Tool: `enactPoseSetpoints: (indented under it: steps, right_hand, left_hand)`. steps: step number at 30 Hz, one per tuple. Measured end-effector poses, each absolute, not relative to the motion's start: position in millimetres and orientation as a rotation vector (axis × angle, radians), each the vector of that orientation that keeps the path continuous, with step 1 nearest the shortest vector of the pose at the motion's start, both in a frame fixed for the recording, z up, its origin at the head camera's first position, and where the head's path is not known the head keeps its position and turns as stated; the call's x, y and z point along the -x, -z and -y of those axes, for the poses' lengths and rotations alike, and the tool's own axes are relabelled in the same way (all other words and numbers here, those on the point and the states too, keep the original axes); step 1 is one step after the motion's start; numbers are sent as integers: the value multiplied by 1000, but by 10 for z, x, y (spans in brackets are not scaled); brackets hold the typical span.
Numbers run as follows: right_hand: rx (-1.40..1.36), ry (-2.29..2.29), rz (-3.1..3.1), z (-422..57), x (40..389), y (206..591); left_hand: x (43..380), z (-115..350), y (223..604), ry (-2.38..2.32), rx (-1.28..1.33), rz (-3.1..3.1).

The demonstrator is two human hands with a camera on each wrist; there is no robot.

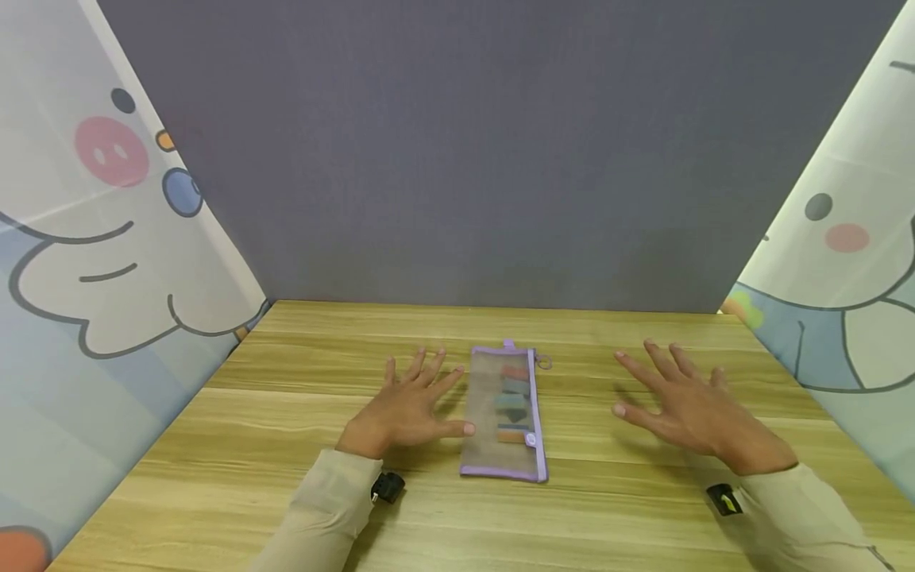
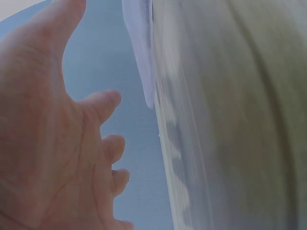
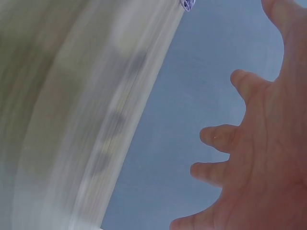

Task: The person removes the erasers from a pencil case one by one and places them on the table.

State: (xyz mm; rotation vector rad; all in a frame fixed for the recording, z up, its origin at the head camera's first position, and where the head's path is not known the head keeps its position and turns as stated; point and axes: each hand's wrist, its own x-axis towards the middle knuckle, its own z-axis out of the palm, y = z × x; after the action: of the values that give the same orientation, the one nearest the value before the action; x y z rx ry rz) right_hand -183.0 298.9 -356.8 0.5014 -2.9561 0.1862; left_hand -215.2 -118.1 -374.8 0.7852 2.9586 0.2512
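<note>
A mesh zip pouch (image 1: 486, 413) with purple edging lies flat on the wooden table, its zip along the right side. Through the mesh show several small coloured pieces, blurred by the fabric. At its left edge, my left hand (image 1: 407, 411) hovers palm down with fingers spread, the thumb tip overlapping the pouch in the head view. My right hand (image 1: 689, 405) hangs above the table well to the right of the pouch, fingers spread and holding nothing. In the left wrist view, the purple pouch edge (image 2: 141, 52) appears beyond the left fingers.
The wooden table (image 1: 286, 492) runs back to a dark grey panel (image 1: 457, 159). Cartoon-printed curtains (image 1: 164, 262) flank it on both sides. A small ring (image 1: 545, 362) sticks out at the pouch's top right corner. Each wrist wears a small black device (image 1: 388, 487).
</note>
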Motion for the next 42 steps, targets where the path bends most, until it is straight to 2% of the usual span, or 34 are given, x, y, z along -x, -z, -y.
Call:
enactPoseSetpoints:
  steps: [28,42]
  right_hand:
    - [-623,-193,2934,-2842,1812,3606]
    - [-725,-249,2872,-2856,1845,3665]
  left_hand:
    - [2132,1073,3758,-347,-872,-2875]
    - [2170,1041,3803,-401,-999,-2921]
